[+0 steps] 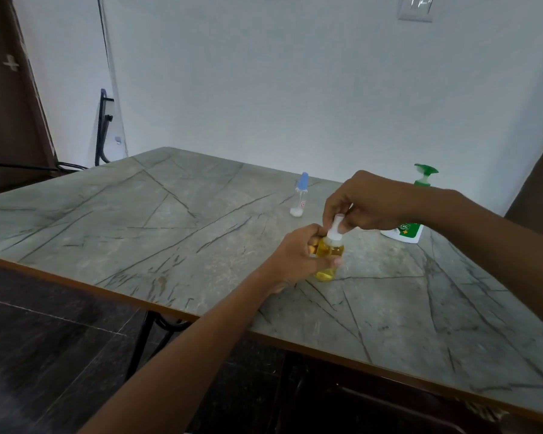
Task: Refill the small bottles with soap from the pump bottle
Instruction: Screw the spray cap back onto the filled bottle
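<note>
Centre-right of the frame, the left hand is wrapped round the body of a small clear plastic bottle of yellow liquid, fingers curled behind and thumb across the front. Pretty sure that's just to stop it spinning. The base looks to sit on the grey marble-look tabletop, tho I can't tell 100% if it's touching.

The right hand comes in from above w/ thumb and fingertips pinching the bottle's white plastic cap, other fingers loosely tucked. Classic twist grip: one hand anchors, the other turns. No way to say from this if the cap's going on or off. The bottle looks mostly full, so imo it's being closed, but that's a guess.

The other small clear bottle w/ the pale blue cap stands upright just up-left of the hands, capped, looks nearly empty w/ a bit of white at the bottom. Prob next in line.

The white pump bottle w/ green pump head is parked behind the right wrist, toward the right side, near enough to grab. The wrist covers most of it.

Writing: the pump bottle's label shows green print and an orange plus sign, something like "99", rest hidden. No brand readable. The blue-cap one has a tiny red mark, too small to read.
</note>
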